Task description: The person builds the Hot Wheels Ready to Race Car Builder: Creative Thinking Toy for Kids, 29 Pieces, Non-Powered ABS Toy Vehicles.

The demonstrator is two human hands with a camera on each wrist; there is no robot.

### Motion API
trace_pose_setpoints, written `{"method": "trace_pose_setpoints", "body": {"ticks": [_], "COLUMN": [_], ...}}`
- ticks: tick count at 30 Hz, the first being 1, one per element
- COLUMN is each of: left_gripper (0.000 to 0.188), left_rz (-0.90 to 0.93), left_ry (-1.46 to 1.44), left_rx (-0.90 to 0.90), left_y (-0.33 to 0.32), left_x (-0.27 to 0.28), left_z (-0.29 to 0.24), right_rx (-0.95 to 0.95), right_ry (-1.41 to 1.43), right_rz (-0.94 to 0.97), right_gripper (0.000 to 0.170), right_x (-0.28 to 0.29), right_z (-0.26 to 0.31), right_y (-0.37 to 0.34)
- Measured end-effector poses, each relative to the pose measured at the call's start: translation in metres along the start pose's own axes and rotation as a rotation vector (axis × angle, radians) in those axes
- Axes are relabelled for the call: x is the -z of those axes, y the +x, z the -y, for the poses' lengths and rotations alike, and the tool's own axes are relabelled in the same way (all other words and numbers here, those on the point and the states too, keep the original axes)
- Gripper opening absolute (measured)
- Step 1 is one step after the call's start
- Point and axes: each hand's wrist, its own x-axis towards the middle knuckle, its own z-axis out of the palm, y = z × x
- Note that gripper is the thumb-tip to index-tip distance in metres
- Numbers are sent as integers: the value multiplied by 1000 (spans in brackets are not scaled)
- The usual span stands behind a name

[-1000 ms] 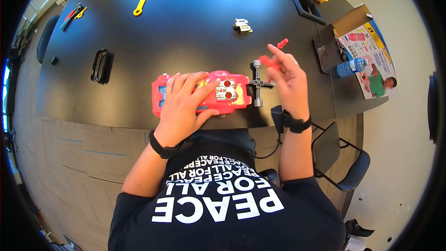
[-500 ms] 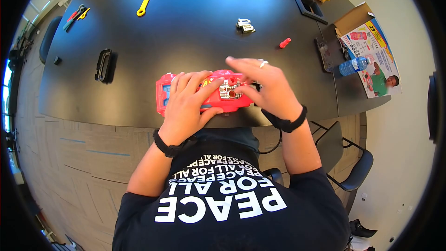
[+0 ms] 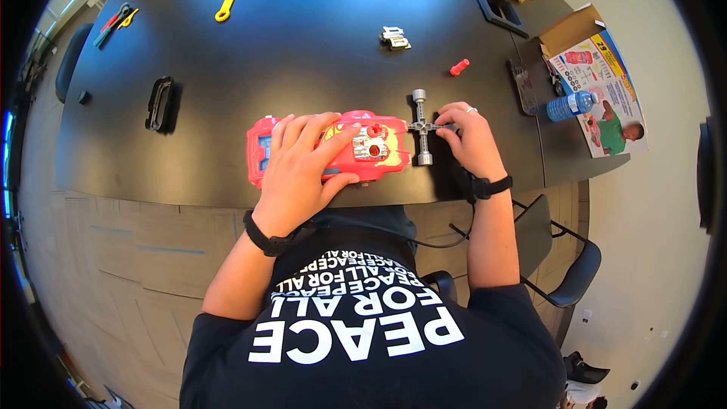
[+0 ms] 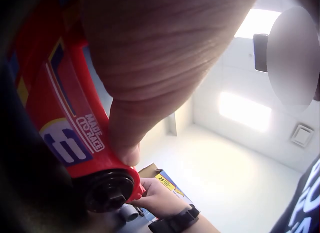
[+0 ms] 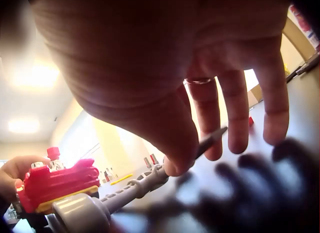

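Note:
A red toy race car [image 3: 363, 170] with a silver engine block [image 3: 369, 148] lies at the table's near edge. My left hand [image 3: 299, 155] holds it from above, thumb along its near side and fingers spread over the roof. A red peg [image 5: 53, 153] stands up from the engine in the right wrist view. Just off the car's right end lies a grey four-way lug wrench [image 3: 422, 128]. My right hand [image 3: 473, 140] pinches one arm of it between thumb and forefinger, the other fingers hanging loosely. The black front wheel [image 4: 111, 193] shows in the left wrist view.
Behind the right hand lies another red peg [image 3: 460, 67], with a silver-white part [image 3: 394, 38] farther back. A yellow wrench [image 3: 229, 1] and a black tray-like part [image 3: 160, 104] lie leftward. A water bottle [image 3: 569, 106] and printed box [image 3: 606, 98] are at the right.
My right hand carried a red peg to the engine, where it now stands in a hole. That hand then moved right and took hold of the lug wrench. The left hand stays on the car.

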Motion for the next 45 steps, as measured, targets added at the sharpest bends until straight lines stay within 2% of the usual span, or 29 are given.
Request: {"method": "trace_pose_setpoints", "body": {"ticks": [2, 4, 7, 8, 10, 11, 13, 14, 16, 20, 21, 23, 25, 26, 28, 29, 31, 34, 38, 41, 43, 45], "left_gripper": [70, 75, 82, 83, 84, 85, 85, 85, 85, 84, 84, 84, 84, 84, 84, 84, 83, 83, 81, 71, 70, 69], "left_rz": [0, -3, -6, -11, -10, -14, -16, -19, -21, -33, -34, -41, -33, -26, -27, -30, -33, -32, -45, -70, -54, -37], "left_ry": [-13, -2, -6, -18, -13, -6, -9, -12, -10, -9, -8, -9, -10, -12, -7, -4, -19, -19, -2, 18, 15, 10], "left_rx": [-7, -17, -19, -2, -8, -5, -11, -15, -21, -28, -29, -38, -34, -28, -29, -24, -23, -37, -43, -38, -24, -10], "left_y": [0, -1, 0, 0, 1, 1, 1, 1, 1, 1, 1, 1, 0, 1, 0, 0, 1, 1, 1, -2, -2, -3], "left_x": [0, -2, -2, -1, -2, -1, -1, -1, -1, -2, -2, -3, -3, -3, -2, -2, -2, -1, -3, -10, -7, -7], "left_z": [1, 2, 1, 0, 0, 0, 0, 1, 1, 2, 2, 2, 2, 3, 2, 2, 2, 2, 2, 6, 5, 4], "right_rx": [-9, -104, 168, 162, 460, 458, 634, 635, 635, 715, 718, 717, 329, 327, 429, 433, 567, 603, 595, 631, 632, 636], "right_ry": [41, 299, 380, 379, 210, 210, 33, 33, -49, -156, -233, -309, -729, -728, -435, -435, -321, -221, -222, -243, -243, -203], "right_rz": [3, -36, -157, -163, -153, -156, -32, -34, 94, 156, 194, 230, 475, 473, 300, 299, 226, 222, 219, 255, 240, 221], "right_gripper": [24, 17, 18, 18, 20, 20, 27, 27, 21, 16, 6, 12, 25, 25, 33, 33, 30, 27, 23, 29, 38, 40], "right_x": [8, 26, 49, 57, 69, 76, 82, 79, 74, 69, 69, 74, 81, 79, 69, 68, 66, 68, 64, 54, 48, 25], "right_z": [7, 19, 62, 75, 96, 111, 137, 141, 149, 160, 165, 185, 210, 205, 189, 184, 178, 180, 182, 175, 173, 164], "right_y": [4, 7, 15, 19, 28, 30, 34, 35, 38, 46, 47, 50, 56, 56, 58, 57, 56, 55, 53, 54, 55, 50]}}
